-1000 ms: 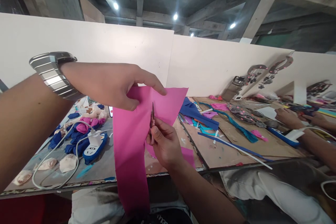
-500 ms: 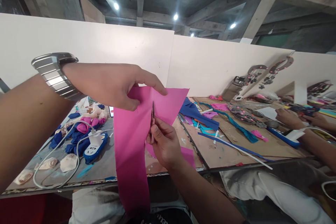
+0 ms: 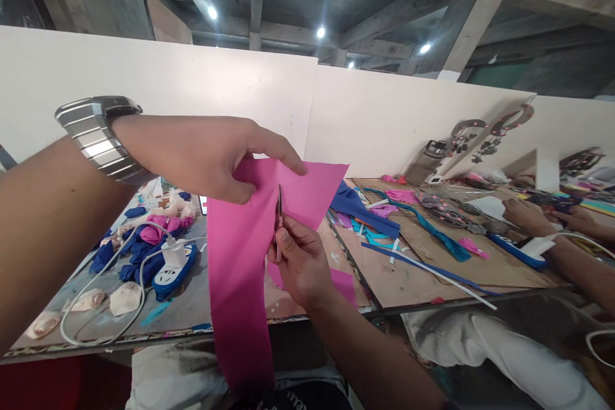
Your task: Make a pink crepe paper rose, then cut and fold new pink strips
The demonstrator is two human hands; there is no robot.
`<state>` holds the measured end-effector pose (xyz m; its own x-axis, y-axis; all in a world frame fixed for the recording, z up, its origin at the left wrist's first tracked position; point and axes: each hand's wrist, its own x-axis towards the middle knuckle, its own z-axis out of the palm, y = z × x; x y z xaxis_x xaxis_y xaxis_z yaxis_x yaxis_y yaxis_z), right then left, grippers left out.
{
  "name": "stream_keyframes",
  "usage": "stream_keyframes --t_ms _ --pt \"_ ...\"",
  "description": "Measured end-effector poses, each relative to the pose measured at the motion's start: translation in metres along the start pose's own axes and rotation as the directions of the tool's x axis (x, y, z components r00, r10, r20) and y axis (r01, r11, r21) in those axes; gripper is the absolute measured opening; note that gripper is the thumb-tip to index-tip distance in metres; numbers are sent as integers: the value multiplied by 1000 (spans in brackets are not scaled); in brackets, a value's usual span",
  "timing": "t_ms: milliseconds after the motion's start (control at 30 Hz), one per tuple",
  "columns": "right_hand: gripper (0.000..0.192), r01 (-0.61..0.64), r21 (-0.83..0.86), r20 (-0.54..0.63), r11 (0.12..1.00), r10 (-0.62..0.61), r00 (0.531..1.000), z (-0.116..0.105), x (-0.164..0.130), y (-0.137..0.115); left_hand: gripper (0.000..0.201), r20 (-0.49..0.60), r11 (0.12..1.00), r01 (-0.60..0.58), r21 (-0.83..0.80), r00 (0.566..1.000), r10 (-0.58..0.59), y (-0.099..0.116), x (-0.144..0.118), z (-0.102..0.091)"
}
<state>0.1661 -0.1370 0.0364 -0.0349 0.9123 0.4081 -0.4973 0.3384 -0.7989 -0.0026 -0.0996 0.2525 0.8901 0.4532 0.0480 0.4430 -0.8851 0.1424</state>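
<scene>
Left hand (image 3: 211,154) pinches the pink fabric (image 3: 240,256) at its top edge — right hand (image 3: 300,262) grips scissors (image 3: 278,205), blades upright in the cloth.

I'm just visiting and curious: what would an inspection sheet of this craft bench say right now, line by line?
Surface: grey table on the left, brown board on the right, both stained.
Job's things: pink sheet held up over the table edge; scissors at its cut, blades upright.
Clutter: blue and pink scraps, cream fabric roses, teal strips.
Hands: left hand pinches the sheet's top; right hand grips the scissors.
Cables: white cable loops from a blue power strip.
Surroundings: white partition, concrete ceiling with lights; another person's hands at the right.
</scene>
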Motion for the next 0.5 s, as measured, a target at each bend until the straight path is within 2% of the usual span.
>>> stream_keyframes --t_ms 200,500 --pt "28 -9 11 18 1000 9 1000 1 0 -4 69 -23 1000 -8 -12 1000 8 -13 2 3" --pt "25 12 45 -26 999 -10 1000 7 5 -12 71 -17 999 -32 -38 999 31 -7 2 3"
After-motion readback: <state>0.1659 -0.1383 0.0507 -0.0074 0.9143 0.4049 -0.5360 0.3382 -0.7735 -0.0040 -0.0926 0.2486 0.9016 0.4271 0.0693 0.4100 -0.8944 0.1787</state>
